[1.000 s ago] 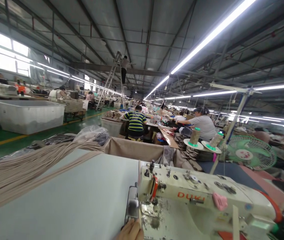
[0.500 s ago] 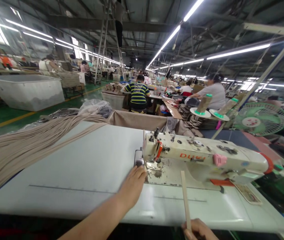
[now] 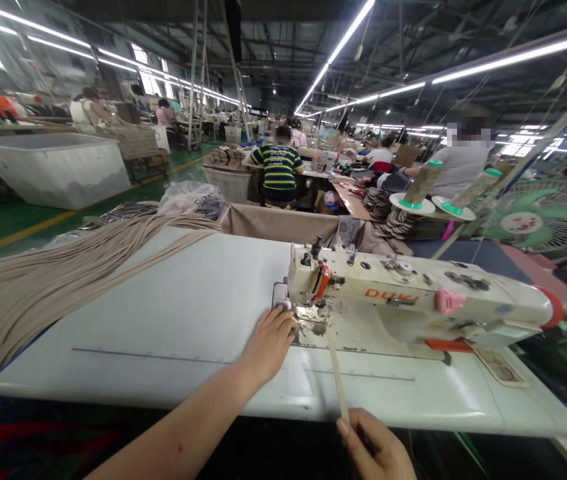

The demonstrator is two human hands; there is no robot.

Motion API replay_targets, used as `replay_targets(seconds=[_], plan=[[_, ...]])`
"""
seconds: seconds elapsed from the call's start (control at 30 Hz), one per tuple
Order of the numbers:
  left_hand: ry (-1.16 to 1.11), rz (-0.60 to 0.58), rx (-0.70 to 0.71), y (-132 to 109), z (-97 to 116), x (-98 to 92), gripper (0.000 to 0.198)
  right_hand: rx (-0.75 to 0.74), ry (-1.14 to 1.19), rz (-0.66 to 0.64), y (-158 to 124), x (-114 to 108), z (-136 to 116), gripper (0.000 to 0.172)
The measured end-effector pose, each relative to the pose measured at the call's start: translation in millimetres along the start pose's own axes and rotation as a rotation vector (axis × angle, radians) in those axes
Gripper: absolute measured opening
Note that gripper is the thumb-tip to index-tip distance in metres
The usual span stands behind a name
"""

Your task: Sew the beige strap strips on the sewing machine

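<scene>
A white sewing machine point(image 3: 403, 287) with orange lettering stands on the pale tabletop point(image 3: 163, 307). My left hand point(image 3: 270, 340) lies palm down, fingers spread, just left of the needle plate point(image 3: 308, 315), its fingertips by the machine's head. At the table's front edge my right hand point(image 3: 376, 443) pinches the lower end of a narrow beige strip point(image 3: 337, 373) between thumb and fingers. The strip's upper end reaches close to the needle area; whether it touches the plate's metal parts cannot be told.
Long beige strips point(image 3: 78, 260) are heaped across the left side. Behind the machine are two thread cones point(image 3: 423, 185) and a green fan point(image 3: 528, 217). Beyond the table stand a fabric-lined bin point(image 3: 278, 223) and a white tub point(image 3: 58, 170). Several people sit farther off.
My right hand has moved up and left, bringing the strip's upper end nearer to the needle. My left hand remains beside the machine head. The camera view has shifted slightly.
</scene>
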State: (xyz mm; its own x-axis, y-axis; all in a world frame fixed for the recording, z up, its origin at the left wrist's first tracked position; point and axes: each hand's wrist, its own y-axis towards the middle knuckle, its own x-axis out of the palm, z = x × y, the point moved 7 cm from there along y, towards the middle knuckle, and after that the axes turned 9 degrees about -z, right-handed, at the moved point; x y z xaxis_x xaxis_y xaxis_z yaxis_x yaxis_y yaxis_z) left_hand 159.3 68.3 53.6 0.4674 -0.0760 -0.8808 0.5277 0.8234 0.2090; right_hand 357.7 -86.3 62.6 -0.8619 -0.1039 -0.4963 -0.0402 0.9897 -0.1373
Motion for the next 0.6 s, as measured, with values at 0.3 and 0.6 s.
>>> replay_targets(seconds=[0.3,0.6], plan=[[-0.184,-0.014,-0.032,8.5,-20.9,5.3,0.028,0.017,0.024,0.033,19.8,20.7,-2.8,0.057],[-0.204,-0.004,-0.093,80.1,-69.2,-2.8,0.044,-0.023,-0.089,-0.045,52.0,48.4,-24.6,0.046]])
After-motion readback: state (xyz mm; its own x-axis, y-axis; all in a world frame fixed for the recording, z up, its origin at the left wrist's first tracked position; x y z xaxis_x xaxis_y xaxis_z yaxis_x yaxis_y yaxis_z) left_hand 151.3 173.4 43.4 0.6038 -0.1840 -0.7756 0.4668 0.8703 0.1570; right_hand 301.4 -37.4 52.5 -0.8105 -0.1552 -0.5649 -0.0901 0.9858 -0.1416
